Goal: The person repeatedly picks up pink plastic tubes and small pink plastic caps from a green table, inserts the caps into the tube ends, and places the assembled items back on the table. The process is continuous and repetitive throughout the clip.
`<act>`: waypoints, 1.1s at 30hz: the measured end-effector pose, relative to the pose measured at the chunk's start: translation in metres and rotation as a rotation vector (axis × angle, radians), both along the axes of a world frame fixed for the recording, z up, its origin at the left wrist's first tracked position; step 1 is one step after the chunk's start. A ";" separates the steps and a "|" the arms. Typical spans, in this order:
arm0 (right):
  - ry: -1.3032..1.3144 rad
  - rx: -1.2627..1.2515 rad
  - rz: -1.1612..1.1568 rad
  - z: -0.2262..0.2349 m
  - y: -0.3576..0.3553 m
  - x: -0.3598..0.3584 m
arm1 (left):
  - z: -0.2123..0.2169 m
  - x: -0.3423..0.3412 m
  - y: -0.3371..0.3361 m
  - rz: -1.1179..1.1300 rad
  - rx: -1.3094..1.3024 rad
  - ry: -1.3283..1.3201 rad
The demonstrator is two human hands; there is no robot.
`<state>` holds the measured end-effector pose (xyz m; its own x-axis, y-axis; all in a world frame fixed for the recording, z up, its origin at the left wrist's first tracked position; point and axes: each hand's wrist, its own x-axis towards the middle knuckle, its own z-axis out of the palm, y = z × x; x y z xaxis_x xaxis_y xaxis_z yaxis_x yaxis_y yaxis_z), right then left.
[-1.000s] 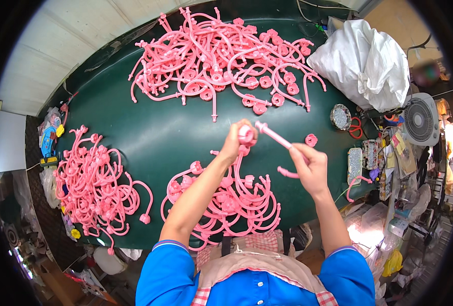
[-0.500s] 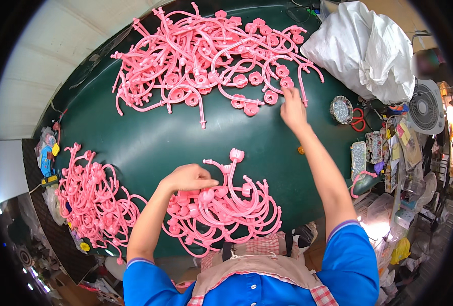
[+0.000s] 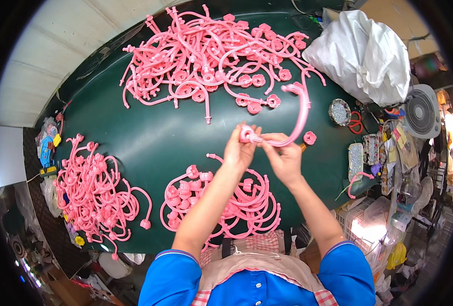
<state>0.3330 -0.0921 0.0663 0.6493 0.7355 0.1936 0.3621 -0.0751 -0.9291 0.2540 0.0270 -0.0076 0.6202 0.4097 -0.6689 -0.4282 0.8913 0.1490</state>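
We find both hands raised over the middle of the dark green table [image 3: 150, 137]; the left hand [image 3: 240, 151] is closed on a small pink flower-shaped cap [image 3: 246, 133], pinched at the fingertips; the right hand [image 3: 283, 158] is closed on the near end of a curved pink tube [image 3: 300, 115], whose far end arches up and away to the right. Cap and tube end meet between the two hands, which we judge is why both are held so close together and clear of the surface.

The stock appears sorted by place; a large tangle of pink tubes [image 3: 211, 56] lies at the far side, within a reach; a flatter heap of pink pieces [image 3: 221, 199] sits nearest the body, directly under the forearms; a third pile [image 3: 96, 191] rests at the near left edge. One loose cap [image 3: 309, 137] lies just right of the hands.

At the far right stands a full white sack [image 3: 364, 56]; beside it a small fan [image 3: 421, 113], red scissors [image 3: 356, 121] and mixed clutter crowd the right margin; a pale wall [image 3: 47, 61] runs behind the table at far left.
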 end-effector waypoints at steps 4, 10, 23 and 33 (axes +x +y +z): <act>-0.145 0.091 -0.124 -0.005 -0.004 -0.012 | 0.039 0.010 -0.040 0.070 0.139 -0.006; -0.044 -0.117 0.240 -0.037 -0.024 0.007 | 0.008 -0.067 0.024 -0.221 0.563 0.067; 0.023 -0.427 -0.216 -0.157 0.020 0.215 | -0.084 0.084 0.052 -0.673 2.168 0.988; 0.474 0.130 -0.124 -0.059 -0.005 0.023 | -0.047 0.031 0.023 -0.289 0.894 0.483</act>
